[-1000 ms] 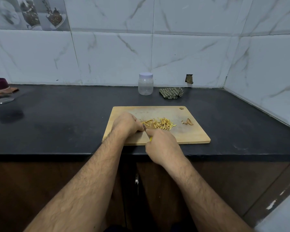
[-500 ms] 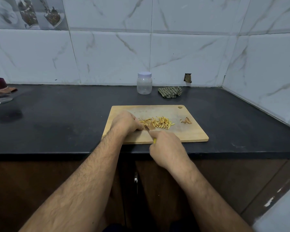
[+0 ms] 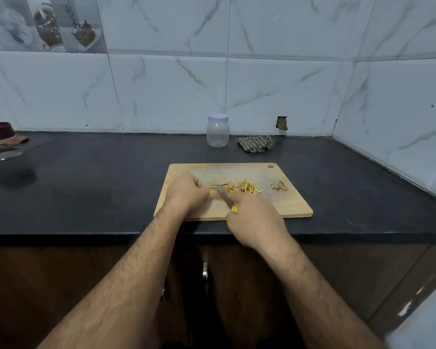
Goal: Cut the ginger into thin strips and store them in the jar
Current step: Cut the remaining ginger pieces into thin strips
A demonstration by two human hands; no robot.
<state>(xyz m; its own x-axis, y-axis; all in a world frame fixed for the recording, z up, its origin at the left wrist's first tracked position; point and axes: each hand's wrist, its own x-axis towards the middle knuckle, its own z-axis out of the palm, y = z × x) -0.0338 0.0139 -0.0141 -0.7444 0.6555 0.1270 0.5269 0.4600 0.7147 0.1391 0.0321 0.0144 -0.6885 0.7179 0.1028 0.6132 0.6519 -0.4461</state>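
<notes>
Ginger (image 3: 237,186) is a loose yellow pile of thin strips mid-board (image 3: 295,202). My right hand (image 3: 256,220) grips the knife (image 3: 225,199); left hand (image 3: 186,191) is curled up beside it, can't tell what it's holding. Jar (image 3: 217,131) is capped.

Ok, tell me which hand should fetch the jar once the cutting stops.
Left, probably. The right hand grips the knife, while the left hand only steadies ginger, so it frees more easily. The jar stands behind the cutting board, lid on.

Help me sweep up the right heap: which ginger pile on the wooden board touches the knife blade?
The large pile of yellow ginger strips, mid-board; the small brown scrap pile lies apart, rightward.
</notes>
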